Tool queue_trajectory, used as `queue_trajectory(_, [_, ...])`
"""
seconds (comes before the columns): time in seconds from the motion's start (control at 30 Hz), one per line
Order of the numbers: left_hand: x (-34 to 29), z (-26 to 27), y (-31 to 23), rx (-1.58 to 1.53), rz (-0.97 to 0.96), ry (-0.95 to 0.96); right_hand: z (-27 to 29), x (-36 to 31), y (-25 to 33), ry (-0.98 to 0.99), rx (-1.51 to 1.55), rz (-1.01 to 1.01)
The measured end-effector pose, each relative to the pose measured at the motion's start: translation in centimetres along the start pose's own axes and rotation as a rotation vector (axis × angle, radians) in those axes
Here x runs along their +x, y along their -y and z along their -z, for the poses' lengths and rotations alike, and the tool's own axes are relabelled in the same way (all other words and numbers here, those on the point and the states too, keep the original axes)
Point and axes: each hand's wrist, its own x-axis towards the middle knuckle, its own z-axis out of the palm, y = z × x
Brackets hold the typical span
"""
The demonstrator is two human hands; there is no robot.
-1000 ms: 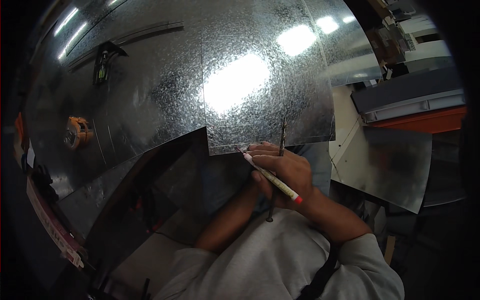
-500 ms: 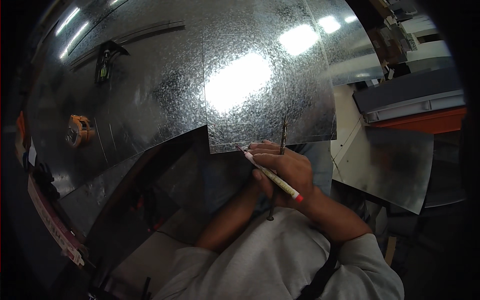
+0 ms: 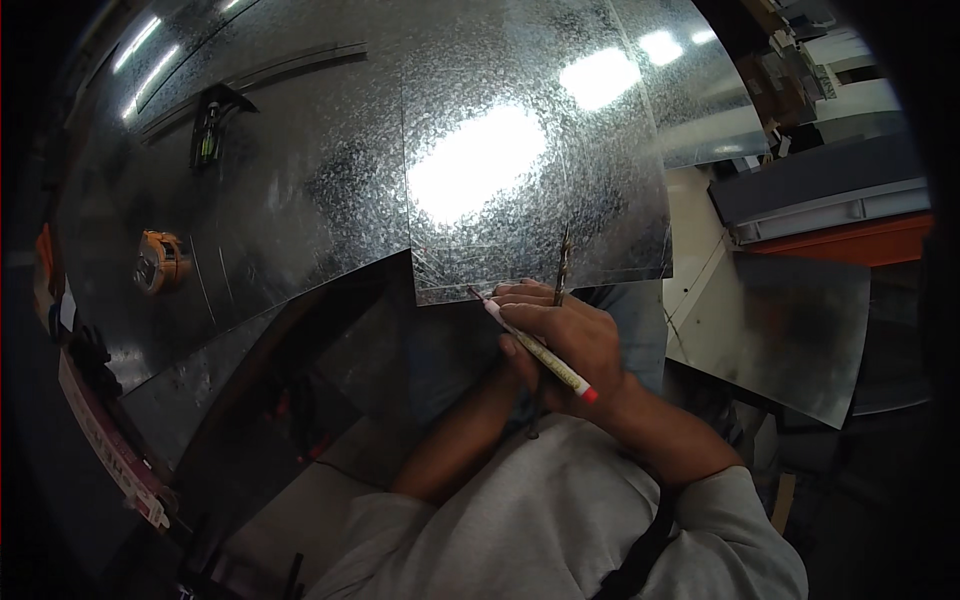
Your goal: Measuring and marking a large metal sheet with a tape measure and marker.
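The right hand grips a pen, tip pointing up-left at the metal sheet edge; the left hand is hidden.

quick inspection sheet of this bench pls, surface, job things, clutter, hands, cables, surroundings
surface: bench clad in shiny galvanised sheet, ceiling lights glaring off it
job's things: metal sheet lying flat, near edge at the person's hands; marker with tip at that edge; thin ruler standing across the edge
clutter: orange tape measure at left; dark tool further back
hands: right hand holds the marker; left hand mostly hidden under it, grip cannot be told
cables: nothing seen
surroundings: loose sheet offcut at right; orange and grey machine behind it
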Motion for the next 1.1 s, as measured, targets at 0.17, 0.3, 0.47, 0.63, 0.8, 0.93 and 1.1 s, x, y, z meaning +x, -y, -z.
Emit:
queue_trajectory(0.17, [0.4, -0.1, 0.2, -0.006, 0.014, -0.008, -0.2, 0.1, 0.2, -0.001, -0.035, -0.008])
queue_trajectory(0.3, [0.6, -0.1, 0.3, -0.009, 0.022, -0.016, -0.1, 0.0, 0.1, 0.01, -0.057, 0.002])
queue_trajectory(0.47, [0.8, -0.3, 0.4, -0.018, 0.037, -0.026, -0.2, 0.0, 0.2, 0.018, -0.074, -0.014])
queue_trajectory(0.63, [1.2, -0.4, 0.5, -0.026, 0.049, -0.035, -0.1, 0.2, 0.3, 0.026, -0.088, -0.007])
queue_trajectory(0.8, [1.5, -0.4, 0.6, -0.03, 0.064, -0.047, -0.1, 0.2, 0.4, 0.029, -0.088, -0.012])
queue_trajectory(0.93, [1.7, -0.5, 0.7, -0.035, 0.075, -0.054, -0.2, -0.1, 0.1, 0.026, -0.082, -0.009])
queue_trajectory(1.1, [1.8, -0.5, 0.8, -0.038, 0.09, -0.064, -0.3, 0.0, 0.0, 0.007, -0.067, 0.001])
